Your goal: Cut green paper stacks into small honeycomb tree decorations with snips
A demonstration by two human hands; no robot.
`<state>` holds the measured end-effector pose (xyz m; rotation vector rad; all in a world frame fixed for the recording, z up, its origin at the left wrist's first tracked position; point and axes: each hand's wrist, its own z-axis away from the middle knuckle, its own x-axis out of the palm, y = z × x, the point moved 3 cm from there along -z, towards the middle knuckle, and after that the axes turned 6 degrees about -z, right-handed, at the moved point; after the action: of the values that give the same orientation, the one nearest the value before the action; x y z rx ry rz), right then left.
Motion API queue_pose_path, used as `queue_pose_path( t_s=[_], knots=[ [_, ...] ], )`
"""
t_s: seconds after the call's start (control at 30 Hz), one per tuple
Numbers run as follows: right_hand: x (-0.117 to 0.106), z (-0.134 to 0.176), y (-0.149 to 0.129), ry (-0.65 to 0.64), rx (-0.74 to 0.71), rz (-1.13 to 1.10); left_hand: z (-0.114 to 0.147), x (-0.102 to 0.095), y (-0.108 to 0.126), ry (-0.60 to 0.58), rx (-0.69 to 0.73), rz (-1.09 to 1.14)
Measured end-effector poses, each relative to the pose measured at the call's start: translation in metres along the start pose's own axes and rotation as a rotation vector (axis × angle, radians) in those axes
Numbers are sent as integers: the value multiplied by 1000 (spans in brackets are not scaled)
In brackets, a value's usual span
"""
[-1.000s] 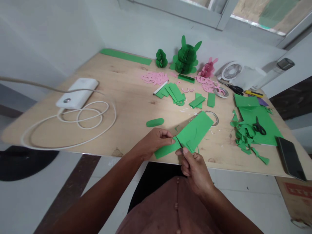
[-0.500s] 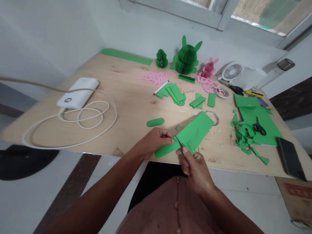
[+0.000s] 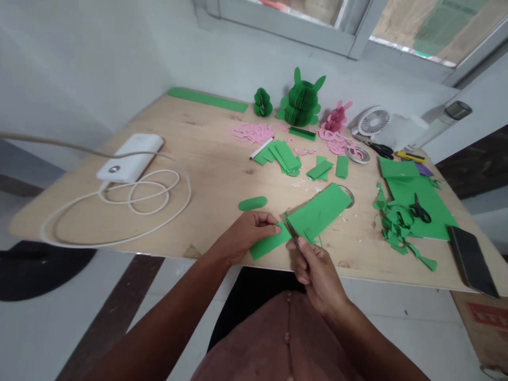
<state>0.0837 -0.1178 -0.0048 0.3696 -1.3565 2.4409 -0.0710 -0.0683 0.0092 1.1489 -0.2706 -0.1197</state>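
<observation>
My left hand pinches a green paper piece between thumb and fingers near the table's front edge. In my right hand are scissors, their blades lying between that piece and a larger green paper strip. The larger strip rests on the table, partly over a ring of tape. Small green slivers lie around the blades. Just beyond my left hand is a rounded green paper strip.
Green rectangles and pink scraps lie mid-table, behind them a green honeycomb paper figure. To the right are green scraps, black scissors and a phone. A white power bank with looped cable occupies the left.
The paper in my left hand now shows a gap from the larger strip, which lies flatter. The scissors' blades have moved slightly left. The camera view has tilted up slightly.
</observation>
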Motion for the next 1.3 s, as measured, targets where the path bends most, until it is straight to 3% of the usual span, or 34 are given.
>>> queue_pose_path(
  t_s=[0.17,0.27,0.43,0.6,0.67,0.73,0.8,0.87,0.97,1.07,1.3],
  knots=[
    [0,6,4,-66,32,-47,6,-1,1,114,54,72],
    [-1,11,2,-42,-32,-48,12,1,-2,197,69,140],
    [1,11,-8,28,-185,86,23,16,-10,153,39,202],
    [4,7,-9,9,-225,140,31,27,-16,129,91,105],
    [2,5,-8,22,-230,135,29,20,-14,163,137,-13],
    [-4,2,-9,31,-227,132,24,4,-8,285,212,-227],
    [-10,-1,-11,21,-210,132,15,-18,3,505,286,-549],
    [-16,-3,-14,5,-195,131,1,-34,13,579,257,-919],
    [-22,-4,-19,4,-196,125,-19,-44,24,474,192,-1283],
    [-24,-4,-23,18,-205,121,-31,-45,30,399,126,-1466],
    [-23,-8,-28,39,-201,111,-38,-53,28,374,70,-1426]
  ],
)
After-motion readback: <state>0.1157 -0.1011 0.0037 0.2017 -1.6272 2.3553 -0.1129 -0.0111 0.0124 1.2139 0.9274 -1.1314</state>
